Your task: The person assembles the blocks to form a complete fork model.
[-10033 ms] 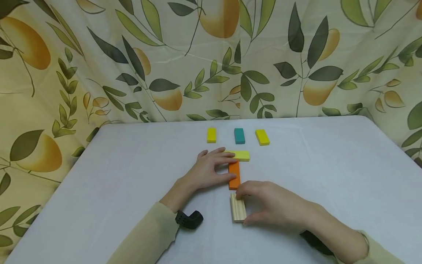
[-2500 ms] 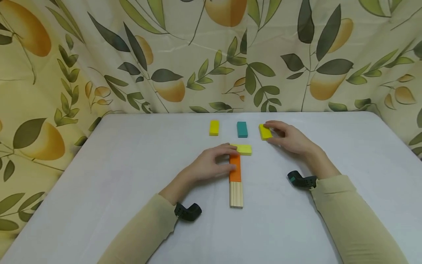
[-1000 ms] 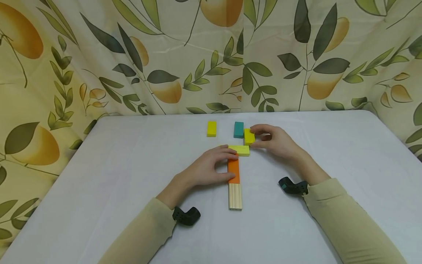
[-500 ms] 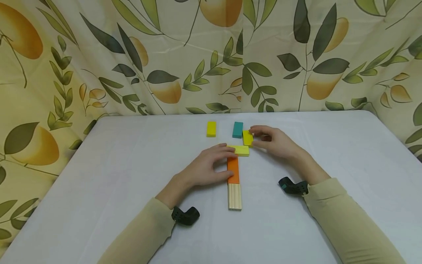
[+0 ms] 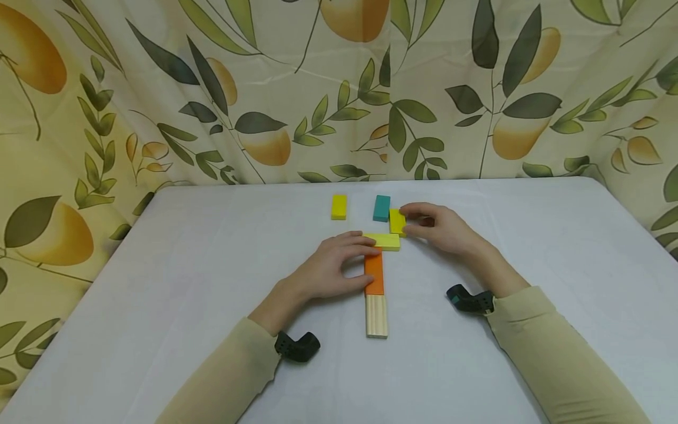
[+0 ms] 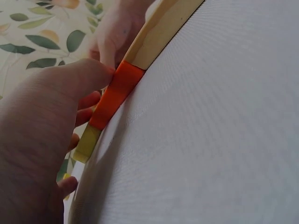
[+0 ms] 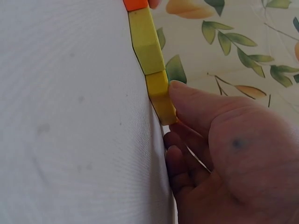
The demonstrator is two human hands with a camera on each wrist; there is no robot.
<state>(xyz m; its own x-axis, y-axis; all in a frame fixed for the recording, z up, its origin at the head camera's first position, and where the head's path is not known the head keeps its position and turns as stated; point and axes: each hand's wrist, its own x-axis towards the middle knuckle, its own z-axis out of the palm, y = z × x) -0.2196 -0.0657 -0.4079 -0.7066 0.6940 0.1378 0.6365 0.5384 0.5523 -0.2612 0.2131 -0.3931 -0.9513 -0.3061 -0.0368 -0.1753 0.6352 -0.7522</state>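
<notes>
My left hand (image 5: 331,268) rests its thumb and fingertips on the orange block (image 5: 374,275) and the left end of the yellow-green block (image 5: 389,241), which lies crosswise beyond it. A ridged bare-wood block (image 5: 376,317) adjoins the orange block's near end. My right hand (image 5: 445,229) pinches a bright yellow block (image 5: 397,222) between thumb and finger. That block lies lengthwise at the right end of the yellow-green one; in the right wrist view the yellow block (image 7: 161,98) meets the yellow-green block (image 7: 147,42) end on. Just behind the pinched block is a teal block (image 5: 381,208).
Another yellow block (image 5: 339,207) lies apart, farther left near the back of the white-covered table (image 5: 212,294). A leaf-and-fruit patterned curtain (image 5: 424,88) hangs behind the table's far edge. Dark wrist cameras (image 5: 298,347) are strapped to both forearms.
My right hand has brought the yellow block leftward from the back right to the yellow-green block. Earlier, the bare-wood block was brought against the orange one. Almost nothing moved in the last half second.
</notes>
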